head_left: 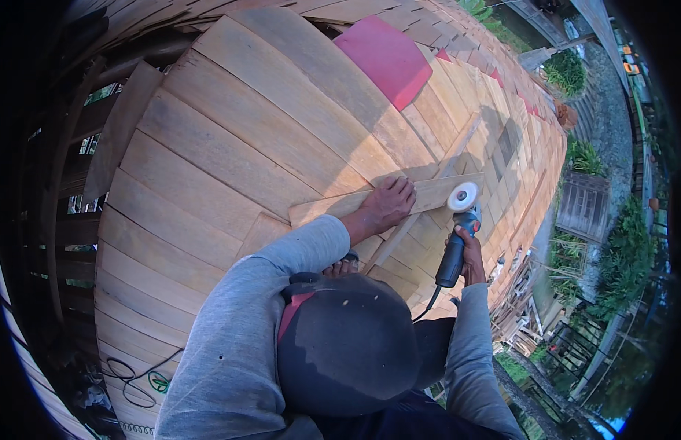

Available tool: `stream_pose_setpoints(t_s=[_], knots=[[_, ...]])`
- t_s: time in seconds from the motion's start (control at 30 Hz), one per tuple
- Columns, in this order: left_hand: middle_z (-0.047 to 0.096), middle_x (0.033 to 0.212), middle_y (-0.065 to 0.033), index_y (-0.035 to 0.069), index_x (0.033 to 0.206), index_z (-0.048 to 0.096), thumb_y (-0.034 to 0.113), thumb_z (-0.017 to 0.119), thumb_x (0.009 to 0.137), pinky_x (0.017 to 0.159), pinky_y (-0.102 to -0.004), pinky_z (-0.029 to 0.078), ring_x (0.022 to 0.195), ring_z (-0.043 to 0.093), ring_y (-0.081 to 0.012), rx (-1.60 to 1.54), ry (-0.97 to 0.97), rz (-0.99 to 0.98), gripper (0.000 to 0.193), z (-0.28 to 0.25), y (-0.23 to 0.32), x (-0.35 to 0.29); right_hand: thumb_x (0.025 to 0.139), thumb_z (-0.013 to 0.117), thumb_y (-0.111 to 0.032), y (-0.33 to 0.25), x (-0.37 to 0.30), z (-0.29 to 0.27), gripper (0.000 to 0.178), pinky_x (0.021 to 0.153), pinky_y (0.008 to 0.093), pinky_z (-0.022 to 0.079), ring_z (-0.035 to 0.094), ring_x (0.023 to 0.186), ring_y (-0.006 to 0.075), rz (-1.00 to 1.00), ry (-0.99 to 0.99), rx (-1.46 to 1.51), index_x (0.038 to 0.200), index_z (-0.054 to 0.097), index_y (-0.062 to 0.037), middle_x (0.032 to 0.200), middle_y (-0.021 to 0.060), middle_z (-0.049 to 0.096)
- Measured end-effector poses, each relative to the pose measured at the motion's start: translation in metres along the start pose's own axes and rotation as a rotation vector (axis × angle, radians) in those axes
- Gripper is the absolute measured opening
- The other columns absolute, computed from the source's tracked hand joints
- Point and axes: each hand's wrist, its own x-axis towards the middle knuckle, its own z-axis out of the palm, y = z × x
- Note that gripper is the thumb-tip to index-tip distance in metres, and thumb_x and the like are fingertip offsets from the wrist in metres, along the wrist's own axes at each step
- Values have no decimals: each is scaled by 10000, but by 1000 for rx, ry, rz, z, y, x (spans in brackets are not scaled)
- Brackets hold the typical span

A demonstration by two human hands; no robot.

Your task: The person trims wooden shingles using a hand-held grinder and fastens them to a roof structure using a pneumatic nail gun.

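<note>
My left hand (390, 203) presses a narrow wooden board (440, 192) down onto the shingled roof, its fingers bent over the wood. In my right hand (471, 257) is a dark angle grinder (450, 260), gripped around its body. Its round pale disc (464, 196) overlaps the board's right end; whether they touch, I cannot tell. From the grinder's back a black cord (428, 303) runs down behind the dark cap. Beneath the board, a long thin wooden strip (461, 139) lies at a slant across the shingles.
Overlapping wooden shingles (208, 147) spread around me. A red sheet (388, 62) lies at the far side. Cables (139, 378) coil at the lower left, beside the open roof framing (76, 191). The roof edge drops off at right toward plants and scattered timber (527, 323). A dark cap (348, 348) blocks the lower middle.
</note>
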Motion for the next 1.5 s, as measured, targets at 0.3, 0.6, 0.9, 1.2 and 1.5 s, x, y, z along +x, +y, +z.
stream_pose_setpoints(t_s=[0.3,0.6,0.9,1.2,1.5], knots=[[623,1327,-172,-21,1318,627,296,652,878,1027,-411,410,1259,563,-283,9,44,14,543,7,1,0,904,793,-417,-9,7,-12,449,535,312,592,679,593,193,6,-25,24,1046,610,-31,778,99,683],[638,1281,-153,-19,1303,638,279,630,881,1011,-403,413,1245,559,-283,23,97,-6,517,10,1,-1,888,802,-351,-7,12,-7,418,554,326,611,702,633,207,63,-57,34,1046,623,-8,797,114,678],[635,1332,-166,-20,1307,639,270,622,892,1023,-413,411,1266,550,-291,19,73,14,506,10,1,-2,913,795,-408,-13,23,-11,448,553,307,613,678,588,194,53,-24,43,1045,599,-27,781,108,680],[634,1366,-152,-10,1300,655,225,562,937,1032,-411,408,1251,552,-284,18,75,16,441,6,3,-1,915,795,-394,-23,30,-20,436,552,303,608,683,617,192,69,-54,27,1075,595,-41,814,96,678],[648,1297,-143,0,1283,660,219,561,936,1029,-412,414,1237,563,-283,-4,44,-8,422,2,-2,-8,893,805,-365,-23,30,-6,427,528,305,588,673,602,189,44,-71,44,1047,611,-17,809,108,680]])
